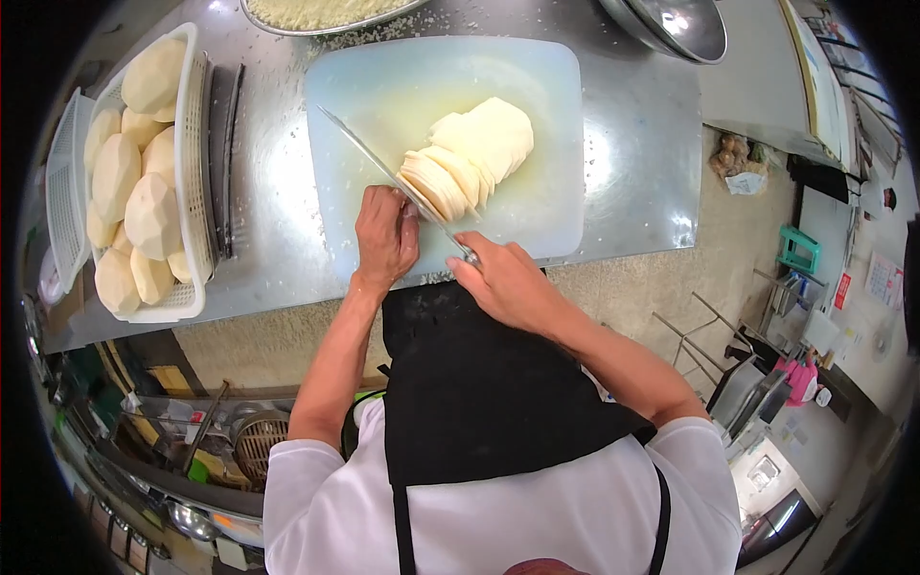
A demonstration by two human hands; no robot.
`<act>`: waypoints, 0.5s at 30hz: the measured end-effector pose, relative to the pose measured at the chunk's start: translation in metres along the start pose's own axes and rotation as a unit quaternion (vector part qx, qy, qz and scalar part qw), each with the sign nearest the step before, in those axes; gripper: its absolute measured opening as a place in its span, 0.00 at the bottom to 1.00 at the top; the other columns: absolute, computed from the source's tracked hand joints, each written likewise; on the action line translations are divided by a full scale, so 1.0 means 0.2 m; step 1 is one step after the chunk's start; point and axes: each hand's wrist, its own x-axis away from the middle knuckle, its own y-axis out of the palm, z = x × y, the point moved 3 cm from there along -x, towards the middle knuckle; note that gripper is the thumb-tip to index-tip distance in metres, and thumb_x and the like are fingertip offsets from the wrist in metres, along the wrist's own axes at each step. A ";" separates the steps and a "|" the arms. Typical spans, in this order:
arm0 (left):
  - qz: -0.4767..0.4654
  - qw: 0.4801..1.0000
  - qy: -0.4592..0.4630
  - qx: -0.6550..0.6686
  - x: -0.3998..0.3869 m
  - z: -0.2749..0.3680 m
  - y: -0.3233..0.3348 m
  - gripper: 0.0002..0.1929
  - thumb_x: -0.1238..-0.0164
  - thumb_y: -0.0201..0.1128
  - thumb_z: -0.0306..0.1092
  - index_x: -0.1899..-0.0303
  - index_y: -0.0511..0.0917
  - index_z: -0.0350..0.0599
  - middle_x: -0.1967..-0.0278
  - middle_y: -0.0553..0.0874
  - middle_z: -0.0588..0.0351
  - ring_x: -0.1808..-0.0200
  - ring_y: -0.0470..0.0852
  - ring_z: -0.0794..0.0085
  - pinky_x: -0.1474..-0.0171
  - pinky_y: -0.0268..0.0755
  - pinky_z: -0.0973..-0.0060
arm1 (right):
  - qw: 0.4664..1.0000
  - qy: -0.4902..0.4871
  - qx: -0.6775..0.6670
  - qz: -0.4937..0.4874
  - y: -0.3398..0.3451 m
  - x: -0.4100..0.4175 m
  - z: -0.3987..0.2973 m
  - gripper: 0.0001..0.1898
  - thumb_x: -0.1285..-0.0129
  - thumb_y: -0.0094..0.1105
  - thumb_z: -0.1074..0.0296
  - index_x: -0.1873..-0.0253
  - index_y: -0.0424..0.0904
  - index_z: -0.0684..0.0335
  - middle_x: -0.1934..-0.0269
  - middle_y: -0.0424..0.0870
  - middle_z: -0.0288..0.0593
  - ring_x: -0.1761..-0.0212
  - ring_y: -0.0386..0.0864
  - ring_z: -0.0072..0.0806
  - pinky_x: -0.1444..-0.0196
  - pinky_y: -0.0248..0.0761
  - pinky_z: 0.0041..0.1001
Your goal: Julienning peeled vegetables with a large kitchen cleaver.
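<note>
My right hand (507,280) grips the handle of a kitchen knife (415,194), whose blade slants across the translucent cutting board (532,223) towards its upper left. Against the blade's left side, my left hand (388,233) rests with its fingers curled; whatever lies beneath them is hidden. Right of the blade, thin pale slices of a peeled root vegetable (496,140) overlap in a fanned row, the nearest ones leaning close to the knife. Wet, yellowish liquid spreads on the board around the slices.
A white plastic basket (188,144) of peeled root vegetables (116,176) stands at left on the steel table (632,165). Dark thin bars (231,162) lie beside it. At the far edge are a metal container of finely chopped pale food (323,13) and stacked steel bowls (679,32).
</note>
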 end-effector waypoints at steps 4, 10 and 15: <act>-0.005 1.000 0.015 0.003 0.02 0.00 0.00 0.12 0.41 0.62 0.15 0.55 0.76 0.35 0.65 0.78 0.45 0.62 0.76 0.48 0.58 0.71 0.56 | 1.000 0.012 0.028 -0.005 0.07 -0.13 0.05 0.20 0.24 0.60 0.62 0.38 0.78 0.73 0.69 0.84 0.66 0.63 0.83 0.65 0.57 0.74 0.52; 0.002 1.000 0.007 -0.001 0.02 -0.02 0.01 0.11 0.40 0.62 0.16 0.56 0.76 0.35 0.65 0.78 0.45 0.62 0.76 0.48 0.58 0.71 0.57 | 1.000 0.011 -0.028 -0.007 -0.05 0.02 -0.08 0.21 0.24 0.61 0.62 0.38 0.78 0.75 0.72 0.83 0.65 0.67 0.83 0.62 0.61 0.73 0.48; -0.004 1.000 0.016 -0.017 0.03 -0.01 -0.01 0.11 0.41 0.61 0.16 0.57 0.76 0.35 0.66 0.78 0.46 0.62 0.76 0.49 0.59 0.71 0.57 | 0.998 0.052 -0.022 -0.035 -0.08 0.07 -0.11 0.21 0.23 0.61 0.62 0.37 0.78 0.75 0.71 0.83 0.66 0.67 0.85 0.60 0.60 0.74 0.45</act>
